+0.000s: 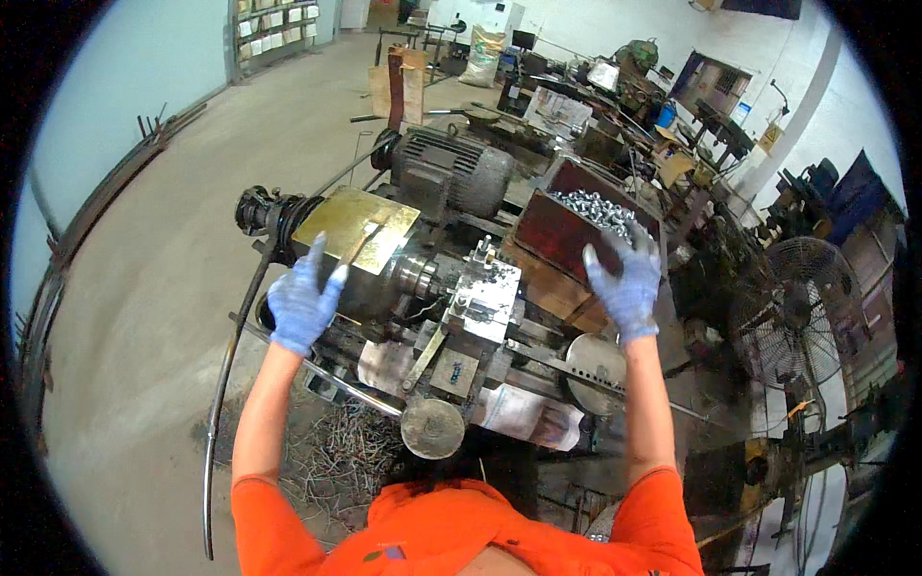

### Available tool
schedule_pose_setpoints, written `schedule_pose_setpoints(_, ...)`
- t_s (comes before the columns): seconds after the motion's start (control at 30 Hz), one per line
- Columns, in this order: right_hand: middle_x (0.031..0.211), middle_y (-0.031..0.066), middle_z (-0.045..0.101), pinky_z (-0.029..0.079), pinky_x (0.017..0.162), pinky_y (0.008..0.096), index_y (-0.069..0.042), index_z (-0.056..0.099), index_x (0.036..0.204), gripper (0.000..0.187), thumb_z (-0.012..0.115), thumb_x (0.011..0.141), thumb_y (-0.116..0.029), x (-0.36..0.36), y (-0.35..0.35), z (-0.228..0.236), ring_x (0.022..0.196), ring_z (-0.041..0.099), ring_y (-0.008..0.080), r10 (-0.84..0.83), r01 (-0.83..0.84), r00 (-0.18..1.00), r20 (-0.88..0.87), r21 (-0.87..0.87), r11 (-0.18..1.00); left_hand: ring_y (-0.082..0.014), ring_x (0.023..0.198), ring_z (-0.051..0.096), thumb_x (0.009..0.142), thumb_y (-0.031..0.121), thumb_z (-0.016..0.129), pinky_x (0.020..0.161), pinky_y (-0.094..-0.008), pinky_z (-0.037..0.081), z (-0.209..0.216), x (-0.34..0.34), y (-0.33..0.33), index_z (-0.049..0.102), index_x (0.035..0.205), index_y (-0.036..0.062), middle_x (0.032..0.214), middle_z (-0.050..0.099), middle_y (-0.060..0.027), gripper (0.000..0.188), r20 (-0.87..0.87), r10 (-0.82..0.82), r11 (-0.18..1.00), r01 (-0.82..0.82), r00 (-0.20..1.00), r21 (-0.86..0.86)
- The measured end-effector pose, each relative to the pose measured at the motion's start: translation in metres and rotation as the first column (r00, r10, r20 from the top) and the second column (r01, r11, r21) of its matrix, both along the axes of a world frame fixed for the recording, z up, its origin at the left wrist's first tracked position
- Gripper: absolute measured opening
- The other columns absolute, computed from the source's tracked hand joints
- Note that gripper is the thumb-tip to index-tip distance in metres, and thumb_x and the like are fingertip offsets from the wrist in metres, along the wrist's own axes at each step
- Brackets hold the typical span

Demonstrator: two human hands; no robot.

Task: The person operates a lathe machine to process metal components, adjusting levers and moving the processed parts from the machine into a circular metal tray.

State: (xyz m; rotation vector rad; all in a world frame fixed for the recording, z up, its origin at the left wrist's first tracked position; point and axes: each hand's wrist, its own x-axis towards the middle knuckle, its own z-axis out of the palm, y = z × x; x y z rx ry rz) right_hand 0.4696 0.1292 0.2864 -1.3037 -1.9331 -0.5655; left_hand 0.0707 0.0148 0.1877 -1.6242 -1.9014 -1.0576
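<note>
My left hand, in a pale blue glove, is raised over the near side of a small lathe's headstock, by its yellow metal cover. Its index finger and thumb stretch apart, and I see nothing held. A flat brown-handled tool lies on that cover. To the right, my other gloved hand, the right one, is at the near edge of a dark red box of small shiny metal parts. Its fingers are spread over the parts, with the thumb apart. Between my hands sit the chuck and the metal tool block.
Behind the headstock stands a ribbed electric motor. A long curved bar runs down the left side. Tangled metal shavings lie below the lathe. A round handwheel juts toward me. A large fan stands at the right.
</note>
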Motion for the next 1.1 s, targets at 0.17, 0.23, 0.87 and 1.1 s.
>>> schedule_pose_setpoints(0.17,0.116,0.0164,0.055,0.039,0.093,0.0445,-0.01,0.068,0.086,0.027,0.072,0.069,-0.031,0.029,-0.054,-0.062,0.107,0.048,0.037,0.057,-0.071,0.994,-0.094,-0.156,0.985,-0.0292,0.06,0.06,0.083,0.04,0.056,0.056,-0.0412,0.046,-0.018,0.014,0.023,0.056,0.117,0.0108,0.082,0.062,-0.0126,0.045,-0.116,-0.047,0.984,0.026,0.992,-0.175)
schedule_pose_setpoints(0.23,0.114,0.0162,0.056,0.039,0.094,0.0438,-0.01,0.069,0.085,0.026,0.073,0.069,-0.03,0.039,-0.074,-0.083,0.107,0.049,0.0361,-0.011,-0.01,0.997,-0.075,-0.28,0.96,-0.0292,0.06,0.06,0.083,0.038,0.056,0.056,-0.041,0.046,-0.02,0.015,0.02,0.056,0.115,0.0104,0.081,0.062,-0.0126,0.043,-0.122,-0.075,0.99,0.059,0.99,-0.129)
schedule_pose_setpoints(0.87,0.098,0.0142,0.065,0.039,0.092,0.0401,-0.006,0.07,0.084,0.026,0.074,0.068,-0.027,0.094,-0.134,-0.174,0.096,0.057,0.031,-0.156,-0.086,0.898,-0.411,-0.514,0.853,-0.0286,0.066,0.06,0.084,0.025,0.052,0.061,-0.0411,0.047,-0.05,0.108,0.049,0.063,0.102,0.0089,0.071,0.061,-0.0113,0.026,0.071,-0.379,0.872,0.382,0.923,-0.306)
schedule_pose_setpoints(1.1,0.096,0.0138,0.065,0.04,0.09,0.0398,-0.005,0.07,0.081,0.024,0.074,0.067,-0.025,0.102,-0.138,-0.185,0.095,0.058,0.0301,-0.11,-0.079,0.926,-0.362,-0.471,0.879,-0.0313,0.068,0.06,0.082,0.024,0.056,0.061,-0.0432,0.047,-0.047,0.093,0.025,0.064,0.1,0.0117,0.072,0.061,-0.0134,0.024,0.037,-0.365,0.784,0.328,0.93,-0.526)
